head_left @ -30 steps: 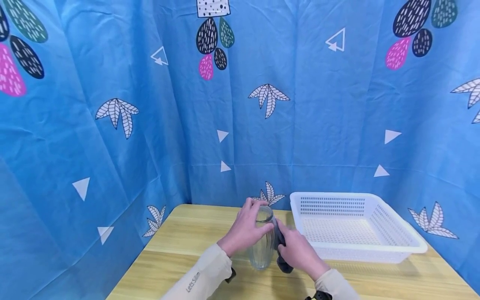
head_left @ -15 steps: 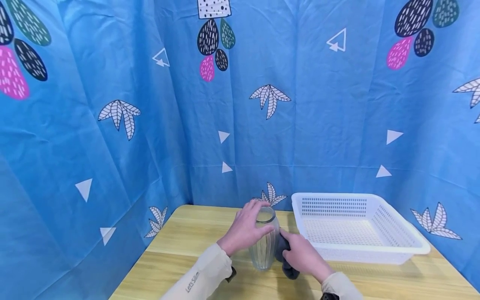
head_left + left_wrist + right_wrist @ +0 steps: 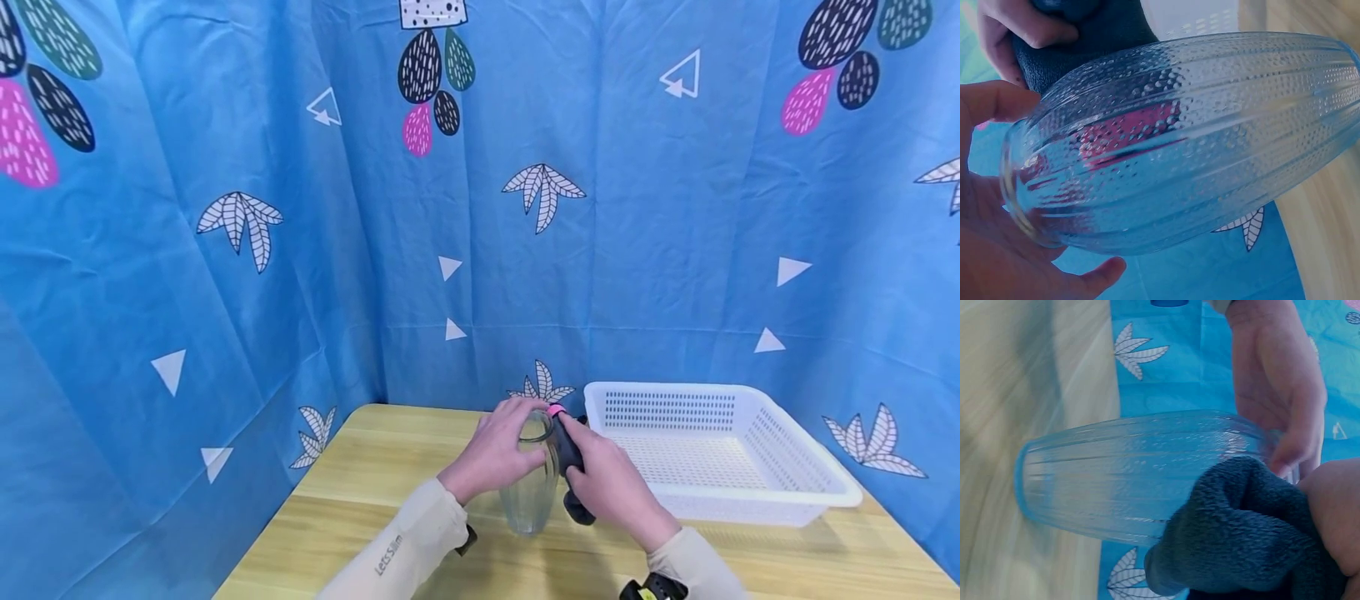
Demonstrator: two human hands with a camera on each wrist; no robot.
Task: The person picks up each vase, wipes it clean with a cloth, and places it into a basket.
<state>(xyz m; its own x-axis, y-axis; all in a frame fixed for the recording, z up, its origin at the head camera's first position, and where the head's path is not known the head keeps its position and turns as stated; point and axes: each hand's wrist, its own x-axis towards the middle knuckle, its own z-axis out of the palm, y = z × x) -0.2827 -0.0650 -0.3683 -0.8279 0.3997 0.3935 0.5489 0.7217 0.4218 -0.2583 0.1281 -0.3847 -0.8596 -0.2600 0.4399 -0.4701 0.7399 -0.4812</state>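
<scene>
A clear ribbed glass vase [image 3: 528,493] stands upright on the wooden table. Near its rim, my left hand [image 3: 497,450] grips it, with fingers and thumb around the neck. In the left wrist view the vase [image 3: 1210,137] shows a bumpy, fluted side. My right hand [image 3: 611,483] holds a dark grey cloth [image 3: 567,450] against the vase's upper right side. Fluffy folds of the cloth [image 3: 1235,531] bunch up in the right wrist view and cover part of the glass. A small pink patch [image 3: 556,410] shows at the top of the cloth.
A white perforated plastic basket [image 3: 750,497] sits on the table [image 3: 375,500] just right of my right hand. Blue patterned curtain [image 3: 480,250] hangs behind the table and along both sides.
My right hand first slid the cloth down the vase's right side, then brought it back up near the rim, where a pink patch now shows. My left hand stays at the neck.
</scene>
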